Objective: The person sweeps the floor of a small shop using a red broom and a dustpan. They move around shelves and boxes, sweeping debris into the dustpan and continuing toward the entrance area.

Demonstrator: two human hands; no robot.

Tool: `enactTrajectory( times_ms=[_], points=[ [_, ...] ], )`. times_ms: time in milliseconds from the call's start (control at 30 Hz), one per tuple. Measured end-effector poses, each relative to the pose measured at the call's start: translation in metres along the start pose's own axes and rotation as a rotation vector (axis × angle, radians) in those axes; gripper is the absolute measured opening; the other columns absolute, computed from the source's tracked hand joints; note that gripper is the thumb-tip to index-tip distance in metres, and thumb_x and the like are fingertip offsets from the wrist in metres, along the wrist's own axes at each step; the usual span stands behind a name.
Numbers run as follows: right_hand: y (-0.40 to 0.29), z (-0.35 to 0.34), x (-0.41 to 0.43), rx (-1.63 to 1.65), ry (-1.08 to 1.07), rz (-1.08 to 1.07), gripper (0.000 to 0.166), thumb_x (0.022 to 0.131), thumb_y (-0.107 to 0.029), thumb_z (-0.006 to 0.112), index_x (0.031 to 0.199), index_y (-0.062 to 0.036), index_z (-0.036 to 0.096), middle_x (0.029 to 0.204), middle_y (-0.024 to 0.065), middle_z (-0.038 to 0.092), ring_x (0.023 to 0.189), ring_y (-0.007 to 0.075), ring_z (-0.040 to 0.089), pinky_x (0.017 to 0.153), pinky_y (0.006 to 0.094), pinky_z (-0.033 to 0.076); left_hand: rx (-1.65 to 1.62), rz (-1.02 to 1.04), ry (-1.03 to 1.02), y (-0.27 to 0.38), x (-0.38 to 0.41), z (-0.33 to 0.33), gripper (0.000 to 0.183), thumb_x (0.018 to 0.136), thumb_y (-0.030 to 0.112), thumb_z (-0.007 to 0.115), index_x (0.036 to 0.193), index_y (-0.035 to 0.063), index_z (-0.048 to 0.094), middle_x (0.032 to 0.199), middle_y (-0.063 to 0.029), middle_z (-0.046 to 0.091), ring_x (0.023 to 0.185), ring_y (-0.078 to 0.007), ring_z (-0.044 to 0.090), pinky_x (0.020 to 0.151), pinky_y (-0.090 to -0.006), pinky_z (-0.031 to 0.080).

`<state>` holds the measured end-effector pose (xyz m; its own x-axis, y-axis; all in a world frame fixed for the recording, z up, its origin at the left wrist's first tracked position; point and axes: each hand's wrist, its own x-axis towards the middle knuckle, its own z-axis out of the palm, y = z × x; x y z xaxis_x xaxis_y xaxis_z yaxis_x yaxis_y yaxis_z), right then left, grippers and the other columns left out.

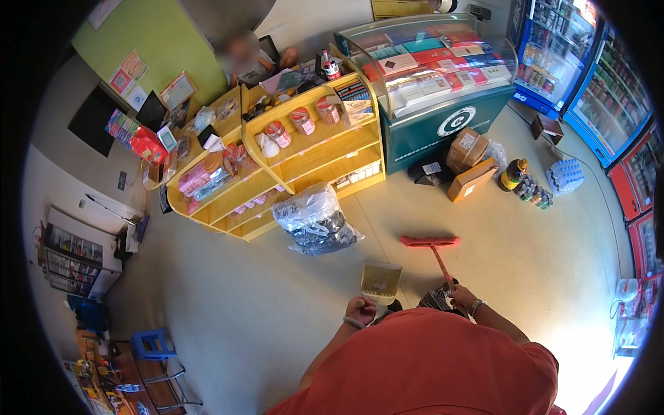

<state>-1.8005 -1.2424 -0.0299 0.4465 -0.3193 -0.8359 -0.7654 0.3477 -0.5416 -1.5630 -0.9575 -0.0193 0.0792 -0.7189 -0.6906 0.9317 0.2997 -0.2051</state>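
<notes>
My right hand (pixel 463 299) is closed around the handle of a red push broom (pixel 430 242), whose wide head lies on the pale floor ahead of me. In my left hand (pixel 361 309) is the end of a stick handle that belongs, as far as I can tell, to the cream dustpan (pixel 381 282) just beyond it. Some light debris lies inside the pan. Dustpan and broom head are apart, the pan to the left and nearer to me. Most of the dustpan's handle is hidden by my hand.
A clear plastic sack (pixel 317 220) stands against the yellow wooden shelves (pixel 332 155). Cardboard boxes (pixel 467 150), a large dark bottle (pixel 512 175) and shrink-wrapped water bottles (pixel 565 176) sit by the green glass-topped counter (pixel 441 124). A person sits behind the shelves. At left is a blue stool (pixel 152 344).
</notes>
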Motion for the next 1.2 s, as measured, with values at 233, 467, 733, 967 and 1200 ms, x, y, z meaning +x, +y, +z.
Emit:
enactTrajectory(
  times_ms=[233,467,733,967,1200],
  points=[
    [-0.002,0.004,-0.001,0.039,-0.013,-0.01,0.021,0.083,-0.011,0.056,0.097,-0.0032,0.043,0.067,0.006,0.05,0.051,0.0145,0.051,0.043,0.0287,0.044,-0.004,0.005,0.067,-0.002,-0.001,0.005,0.016,0.082,0.008,0.039,0.068,0.006,0.047,0.059,-0.0019,0.051,0.047,-0.0105,0.046,0.043,-0.0213,0.038],
    [0.007,0.0,0.008,0.048,-0.026,-0.007,0.02,0.082,-0.008,0.056,0.097,-0.0031,0.043,0.066,0.0059,0.049,0.048,0.0151,0.05,0.041,0.0296,0.043,0.073,0.055,0.065,-0.008,-0.007,0.015,0.018,0.082,0.008,0.039,0.065,0.0057,0.047,0.058,-0.0023,0.049,0.047,-0.0112,0.044,0.043,-0.0215,0.038],
    [-0.012,-0.015,-0.004,0.102,0.055,-0.049,0.007,0.079,-0.009,0.051,0.081,-0.0046,0.046,0.057,0.0077,0.05,0.042,0.018,0.05,0.035,0.0341,0.044,0.024,0.088,0.07,0.003,0.001,-0.011,0.017,0.079,0.008,0.046,0.063,0.0022,0.051,0.064,-0.0056,0.048,0.049,-0.014,0.04,0.044,-0.0224,0.038],
    [0.013,-0.086,0.079,0.079,0.17,-0.304,0.032,0.084,-0.025,0.052,0.057,-0.0083,0.051,0.049,0.0067,0.052,0.038,0.0183,0.051,0.038,0.0315,0.044,0.174,0.104,-0.123,0.004,-0.001,-0.019,0.016,0.077,0.008,0.05,0.062,0.0013,0.05,0.063,-0.007,0.048,0.052,-0.0145,0.045,0.045,-0.0232,0.037],
    [-0.01,-0.084,0.117,0.428,0.111,-0.057,0.011,0.076,-0.015,0.057,0.072,-0.0112,0.048,0.051,0.0024,0.047,0.045,0.0161,0.05,0.039,0.0316,0.041,0.011,-0.216,0.219,0.014,-0.023,-0.001,0.022,0.086,0.018,0.041,0.069,0.0059,0.045,0.056,-0.0009,0.047,0.05,-0.0117,0.052,0.039,-0.0228,0.035]
  ],
)
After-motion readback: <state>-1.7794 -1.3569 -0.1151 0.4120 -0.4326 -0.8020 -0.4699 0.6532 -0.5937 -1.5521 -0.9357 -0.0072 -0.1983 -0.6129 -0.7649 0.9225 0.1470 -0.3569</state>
